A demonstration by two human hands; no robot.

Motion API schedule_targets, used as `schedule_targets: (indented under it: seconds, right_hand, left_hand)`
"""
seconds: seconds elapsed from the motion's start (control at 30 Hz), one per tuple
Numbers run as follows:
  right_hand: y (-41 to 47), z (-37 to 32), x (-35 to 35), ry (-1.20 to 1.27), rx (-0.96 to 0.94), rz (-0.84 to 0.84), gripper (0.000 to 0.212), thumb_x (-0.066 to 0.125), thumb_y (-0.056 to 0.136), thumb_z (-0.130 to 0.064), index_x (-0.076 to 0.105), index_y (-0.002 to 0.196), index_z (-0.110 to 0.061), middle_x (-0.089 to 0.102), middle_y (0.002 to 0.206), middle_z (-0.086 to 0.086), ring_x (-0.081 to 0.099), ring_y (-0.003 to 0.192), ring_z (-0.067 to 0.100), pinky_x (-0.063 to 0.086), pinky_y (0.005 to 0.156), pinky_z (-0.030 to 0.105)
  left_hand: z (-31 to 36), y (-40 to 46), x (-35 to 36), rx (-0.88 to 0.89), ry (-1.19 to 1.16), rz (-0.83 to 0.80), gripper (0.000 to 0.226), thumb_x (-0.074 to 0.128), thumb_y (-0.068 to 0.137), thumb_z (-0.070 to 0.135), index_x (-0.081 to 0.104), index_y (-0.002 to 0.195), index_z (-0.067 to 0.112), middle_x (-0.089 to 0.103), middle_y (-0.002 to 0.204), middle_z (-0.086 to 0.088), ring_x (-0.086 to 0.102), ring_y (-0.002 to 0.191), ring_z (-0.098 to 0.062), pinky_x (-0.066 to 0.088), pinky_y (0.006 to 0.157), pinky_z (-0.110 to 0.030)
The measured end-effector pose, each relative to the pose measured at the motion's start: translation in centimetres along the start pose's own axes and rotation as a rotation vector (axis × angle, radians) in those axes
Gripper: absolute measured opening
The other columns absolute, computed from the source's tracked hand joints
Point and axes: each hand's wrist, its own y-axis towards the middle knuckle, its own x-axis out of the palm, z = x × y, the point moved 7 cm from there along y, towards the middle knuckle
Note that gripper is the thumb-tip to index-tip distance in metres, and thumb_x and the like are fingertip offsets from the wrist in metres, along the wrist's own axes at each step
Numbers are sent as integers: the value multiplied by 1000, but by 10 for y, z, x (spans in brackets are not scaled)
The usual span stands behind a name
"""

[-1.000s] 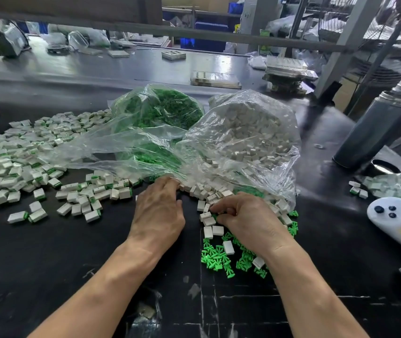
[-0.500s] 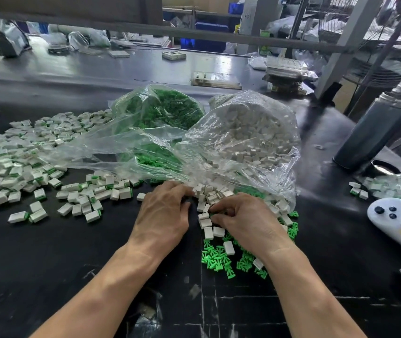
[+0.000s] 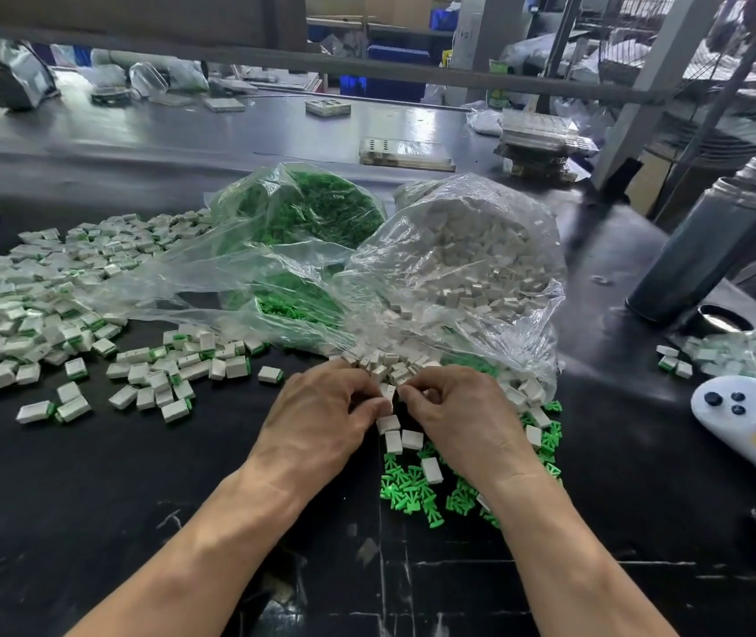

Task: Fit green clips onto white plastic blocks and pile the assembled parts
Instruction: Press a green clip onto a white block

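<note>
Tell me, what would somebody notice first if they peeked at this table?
Probably the two clear bags in the middle: the bag of green clips behind, the bag of white blocks in front, spilling blocks. Just below, the left hand and right hand meet over loose blocks. On the left spreads a big pile of finished parts.

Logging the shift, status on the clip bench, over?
Left hand and right hand meet fingertip to fingertip over a white block. Assembled pile sits left. Loose green clips under right wrist; nothing blocking.
</note>
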Motion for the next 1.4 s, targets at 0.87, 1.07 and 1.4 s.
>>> schedule_targets:
  seconds: [0.87, 1.07, 1.4]
  right_hand:
    - [-2, -3, -3, 701, 31, 144, 4, 72, 97, -19, 76, 97, -20, 72, 68, -5, 62, 52, 7, 45, 48, 17]
    - [-4, -7, 1, 921, 36, 78, 2, 75, 93, -12, 76, 95, -12, 73, 76, 21, 61, 54, 20, 46, 45, 26]
    - [-3, -8, 10, 986, 26, -7, 12, 74, 96, -20, 79, 89, -12, 69, 73, 16, 55, 59, 26, 45, 47, 28]
  left_hand:
    - [-4, 4, 0, -83, -777, 47, 21, 85, 83, 11, 78, 98, 25, 80, 93, 10, 76, 90, -7, 58, 87, -25]
    - [-2, 5, 1, -75, -948, 46, 20, 86, 82, 10, 80, 89, 27, 80, 91, -3, 76, 87, -22, 60, 95, -50]
    - [0, 3, -2, -55, -985, 70, 23, 83, 83, 7, 78, 84, 30, 78, 85, -5, 75, 80, -22, 64, 79, -31]
